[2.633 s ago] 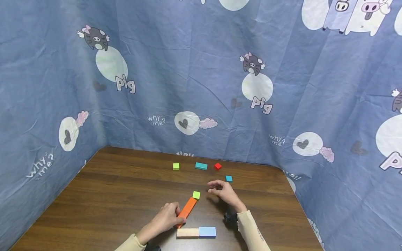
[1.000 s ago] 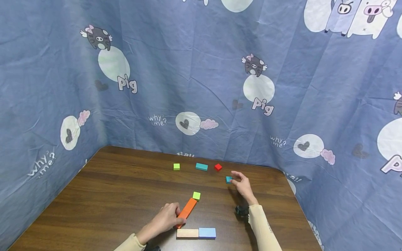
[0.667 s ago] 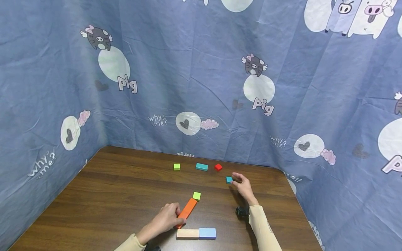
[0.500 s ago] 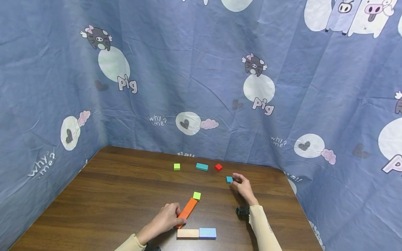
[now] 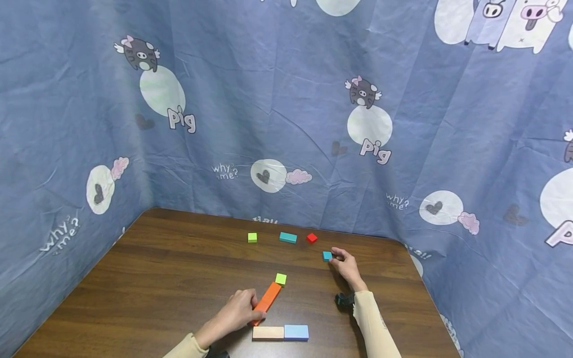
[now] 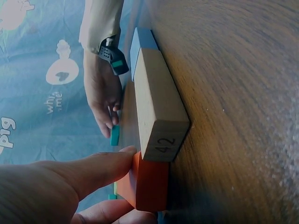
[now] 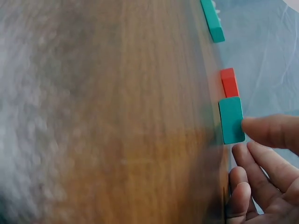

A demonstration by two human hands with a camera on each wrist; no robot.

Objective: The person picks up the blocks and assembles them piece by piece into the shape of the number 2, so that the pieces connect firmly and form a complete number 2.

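Note:
My left hand (image 5: pixel 239 309) pinches the near end of a long orange block (image 5: pixel 268 298), thumb on one side and fingers on the other. In the left wrist view the orange block (image 6: pixel 152 186) touches or nearly touches a wooden block (image 6: pixel 161 100) marked 42. At the orange block's far end sits a lime green block (image 5: pixel 280 279). My right hand (image 5: pixel 347 266) is at the right side of a small teal block (image 5: pixel 327 256), fingers loosely bent. In the right wrist view my thumb tip meets an edge of this teal block (image 7: pixel 231 120); whether the fingertips touch it is unclear.
A light blue block (image 5: pixel 296 332) lies end to end with the wooden block near me. Farther back on the brown table (image 5: pixel 179 258) are another lime green block (image 5: pixel 252 237), a longer teal block (image 5: pixel 288 237) and a red block (image 5: pixel 312 238). A blue patterned curtain (image 5: pixel 295 109) hangs behind.
My right hand has moved right and away from me to the small teal block, then stayed there almost still. My left hand has kept its grip on the orange block.

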